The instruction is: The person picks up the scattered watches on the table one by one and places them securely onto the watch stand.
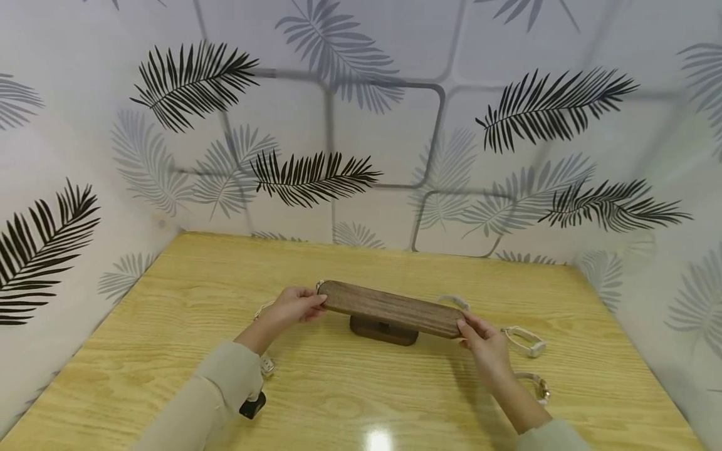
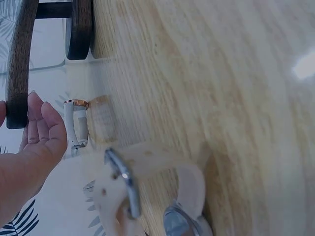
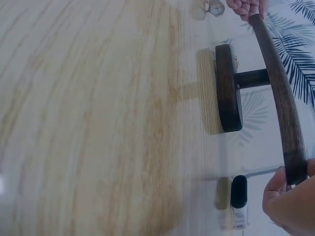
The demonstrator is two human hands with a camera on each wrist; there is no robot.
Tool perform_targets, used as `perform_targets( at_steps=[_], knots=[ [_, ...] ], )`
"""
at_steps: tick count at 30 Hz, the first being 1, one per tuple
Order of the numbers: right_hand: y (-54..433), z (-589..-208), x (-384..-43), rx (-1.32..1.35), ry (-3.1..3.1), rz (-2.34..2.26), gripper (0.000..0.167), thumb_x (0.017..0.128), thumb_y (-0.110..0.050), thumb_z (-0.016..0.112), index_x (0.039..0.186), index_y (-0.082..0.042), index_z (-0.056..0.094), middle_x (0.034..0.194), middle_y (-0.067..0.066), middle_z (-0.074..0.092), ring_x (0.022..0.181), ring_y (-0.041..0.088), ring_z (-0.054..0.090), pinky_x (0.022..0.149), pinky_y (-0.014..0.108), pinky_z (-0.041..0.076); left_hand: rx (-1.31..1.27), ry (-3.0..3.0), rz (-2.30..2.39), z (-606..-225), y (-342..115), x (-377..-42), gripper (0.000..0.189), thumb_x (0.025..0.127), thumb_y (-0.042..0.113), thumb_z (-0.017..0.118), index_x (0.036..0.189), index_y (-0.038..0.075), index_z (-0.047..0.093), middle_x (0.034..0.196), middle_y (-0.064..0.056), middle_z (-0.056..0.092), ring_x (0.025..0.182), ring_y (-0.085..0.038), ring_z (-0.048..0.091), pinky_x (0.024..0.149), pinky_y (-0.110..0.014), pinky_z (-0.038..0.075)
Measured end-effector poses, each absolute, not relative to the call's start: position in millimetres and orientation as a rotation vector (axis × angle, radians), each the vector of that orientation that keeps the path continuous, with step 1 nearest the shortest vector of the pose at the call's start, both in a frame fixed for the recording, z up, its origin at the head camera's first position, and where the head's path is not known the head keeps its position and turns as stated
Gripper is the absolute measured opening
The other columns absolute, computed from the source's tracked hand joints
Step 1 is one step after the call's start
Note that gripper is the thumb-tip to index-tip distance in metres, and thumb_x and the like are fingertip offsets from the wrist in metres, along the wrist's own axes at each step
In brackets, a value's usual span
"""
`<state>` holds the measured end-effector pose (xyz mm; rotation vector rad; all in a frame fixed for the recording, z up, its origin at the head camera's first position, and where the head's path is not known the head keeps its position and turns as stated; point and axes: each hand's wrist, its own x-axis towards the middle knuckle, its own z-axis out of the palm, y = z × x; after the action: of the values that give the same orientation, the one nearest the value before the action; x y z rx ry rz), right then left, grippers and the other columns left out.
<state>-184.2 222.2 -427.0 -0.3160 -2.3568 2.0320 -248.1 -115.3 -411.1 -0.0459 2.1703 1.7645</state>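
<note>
A dark wooden stand [image 1: 389, 307] with a long, slightly curved top bar faces me near the table's middle. In the right wrist view, a short post [image 3: 253, 78] joins the bar to a rounded base [image 3: 228, 88], which appears to rest on the tabletop. My left hand [image 1: 296, 305] pinches the bar's left end, thumb on the front and fingers behind. At the lower right end, my right hand [image 1: 487, 344] grips the bar the same way. The bar slopes down to the right. Fingertips behind it are partly hidden.
To the right lie a pale-strapped watch [image 1: 524, 341] and a gold-toned watch [image 1: 540, 387]. Behind the bar, a light band [image 1: 457, 302] is partly covered. By my left sleeve are a silver watch [image 1: 267, 365] and a black watch [image 1: 252, 406]. Patterned cloth [image 1: 372, 138] backs the wooden table [image 1: 225, 263].
</note>
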Motion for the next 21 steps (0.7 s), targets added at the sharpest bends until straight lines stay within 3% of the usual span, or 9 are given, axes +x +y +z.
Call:
perform_targets(
  at_steps=[5, 16, 21],
  knots=[
    [224.4, -426.4, -184.3, -0.340, -2.342, 2.037, 0.045, 0.096, -0.018, 0.052, 0.136, 0.001, 0.042, 0.105, -0.016, 0.055, 0.086, -0.005, 0.053, 0.076, 0.014, 0.049, -0.041, 2.151, 1.752, -413.2, -117.1, -239.3, 0.033, 0.096, 0.016, 0.051, 0.118, -0.010, 0.051, 0.092, -0.007, 0.066, 0.076, -0.010, 0.061, 0.080, -0.031, 0.055],
    [229.6, -422.1, -181.5, -0.315, -2.376, 2.017, 0.047, 0.096, -0.017, 0.052, 0.136, 0.004, 0.041, 0.096, -0.024, 0.056, 0.085, -0.005, 0.053, 0.075, 0.014, 0.049, -0.042, 2.077, 1.798, -417.3, -118.8, -222.3, 0.026, 0.094, 0.014, 0.054, 0.109, -0.008, 0.054, 0.084, -0.003, 0.065, 0.070, -0.008, 0.060, 0.072, -0.026, 0.055],
    [231.9, -423.0, -178.2, -0.304, -2.425, 1.963, 0.045, 0.096, -0.017, 0.052, 0.136, 0.003, 0.043, 0.105, -0.016, 0.057, 0.085, -0.006, 0.053, 0.074, 0.014, 0.049, -0.027, 2.043, 1.795, -419.4, -120.1, -216.8, 0.025, 0.095, 0.014, 0.053, 0.109, -0.007, 0.054, 0.086, -0.003, 0.064, 0.072, -0.009, 0.061, 0.075, -0.028, 0.056]
  ],
)
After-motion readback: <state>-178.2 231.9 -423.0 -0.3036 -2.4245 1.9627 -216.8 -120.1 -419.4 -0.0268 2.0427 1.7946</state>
